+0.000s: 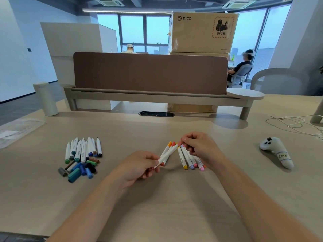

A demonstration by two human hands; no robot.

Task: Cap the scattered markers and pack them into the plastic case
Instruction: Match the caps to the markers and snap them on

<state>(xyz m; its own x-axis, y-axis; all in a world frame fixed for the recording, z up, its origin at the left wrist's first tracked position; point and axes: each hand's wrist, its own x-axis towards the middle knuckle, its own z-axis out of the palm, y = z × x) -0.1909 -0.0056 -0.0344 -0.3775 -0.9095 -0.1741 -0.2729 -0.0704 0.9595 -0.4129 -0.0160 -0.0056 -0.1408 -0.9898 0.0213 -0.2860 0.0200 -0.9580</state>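
Observation:
My left hand (141, 165) grips the lower end of a white marker (168, 153) that slants up to the right over the desk. At its upper tip my right hand (197, 145) pinches a small reddish cap (180, 142). Under the right hand lie several capped markers (191, 160) with yellow, purple and pink ends, and two more with orange and red caps (170, 144) lie behind the held one. To the left lies a row of uncapped white markers (83, 149), with loose blue, green, brown and grey caps (80, 169) in front. The clear plastic case (17, 131) rests at the far left.
A white game controller (277, 152) lies at the right, with a white cable (293, 124) behind it. A pale cylinder (46, 99) stands at the back left. A brown divider on a raised shelf (150, 74) closes the desk's far side.

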